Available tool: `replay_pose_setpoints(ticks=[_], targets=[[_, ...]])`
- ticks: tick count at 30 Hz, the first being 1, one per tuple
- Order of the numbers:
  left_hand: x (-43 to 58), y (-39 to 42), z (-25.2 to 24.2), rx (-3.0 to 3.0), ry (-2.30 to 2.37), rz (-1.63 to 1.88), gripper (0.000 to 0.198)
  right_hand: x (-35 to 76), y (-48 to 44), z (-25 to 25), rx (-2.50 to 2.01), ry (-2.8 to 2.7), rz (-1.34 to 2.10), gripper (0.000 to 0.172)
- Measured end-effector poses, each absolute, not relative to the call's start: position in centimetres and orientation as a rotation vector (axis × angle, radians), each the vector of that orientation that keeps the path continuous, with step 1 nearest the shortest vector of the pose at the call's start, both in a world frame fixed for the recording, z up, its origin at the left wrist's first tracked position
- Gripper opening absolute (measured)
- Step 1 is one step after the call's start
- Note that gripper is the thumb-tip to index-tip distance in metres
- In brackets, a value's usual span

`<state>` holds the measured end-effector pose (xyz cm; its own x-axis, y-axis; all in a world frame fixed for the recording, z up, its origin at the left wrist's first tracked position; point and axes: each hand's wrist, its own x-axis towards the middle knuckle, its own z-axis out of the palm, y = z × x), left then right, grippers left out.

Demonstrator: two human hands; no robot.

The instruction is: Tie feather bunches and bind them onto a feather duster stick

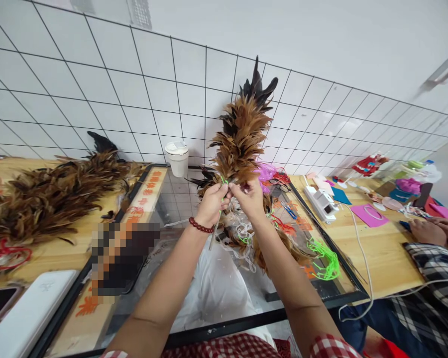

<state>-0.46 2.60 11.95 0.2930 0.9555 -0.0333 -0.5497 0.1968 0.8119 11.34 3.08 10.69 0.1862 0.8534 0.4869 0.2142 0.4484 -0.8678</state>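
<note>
A tall bundle of brown and black feathers (pixel 242 136) stands upright above my hands, its black tips at the top against the wall. My left hand (pixel 211 205) is closed around the stem at its base, and a thin stick end (pixel 212 239) pokes out below. Bright green cord (pixel 224 180) is wound at the base between my thumbs. Pinched at that same spot is my right hand (pixel 251 200), its fingertips on the cord; what lies inside the fingers is partly hidden. Loose feathers and white strands (pixel 242 233) lie beneath my hands.
More feather bundles (pixel 48 199) cover the left table. A lidded white cup (pixel 177 158) stands at the back of the glass-topped frame. To the right are green cords (pixel 326 261), blue-handled scissors (pixel 289 211), a power strip (pixel 321 203) and another person's hands (pixel 429 231).
</note>
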Motion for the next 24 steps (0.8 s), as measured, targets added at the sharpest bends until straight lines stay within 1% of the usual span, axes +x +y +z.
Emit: replay_pose_setpoints(ticks=[2,4,6,7,9,11,13,16,19,21,24], targets=[[-0.4,2.5,12.1,0.796,0.631,1.195,0.029,11.3,2.9,10.2,-0.927,-1.297,0.804,0.037],[-0.6,2.5,12.2,0.808,0.630,1.231,0.029,11.4,2.5,9.7,-0.820,-1.312,1.120,0.044],[-0.8,2.5,12.4,0.824,0.626,1.248,0.028,11.7,2.2,9.3,-0.811,-1.312,1.354,0.045],[-1.0,2.5,12.5,0.827,0.622,1.249,0.028,11.9,2.0,9.2,-0.848,-1.286,1.399,0.043],[-1.3,2.6,12.6,0.825,0.616,1.241,0.028,12.4,1.9,9.2,-0.951,-1.203,1.362,0.041],[-1.4,2.7,12.6,0.821,0.608,1.224,0.028,12.9,1.8,9.5,-1.041,-1.146,1.248,0.042],[-1.3,2.7,12.5,0.831,0.610,1.213,0.027,13.2,1.6,10.1,-1.088,-1.163,1.116,0.043],[-1.0,2.7,12.1,0.870,0.623,1.218,0.024,13.2,1.3,11.0,-1.117,-1.269,0.953,0.038],[-0.6,2.6,11.8,0.909,0.628,1.247,0.024,12.6,1.4,11.5,-1.073,-1.354,0.967,0.030],[-0.4,2.5,11.7,0.930,0.618,1.259,0.024,12.1,1.9,11.5,-1.023,-1.316,1.007,0.028],[-0.4,2.3,11.7,0.965,0.587,1.237,0.023,11.9,3.0,11.2,-1.009,-1.221,0.916,0.026]])
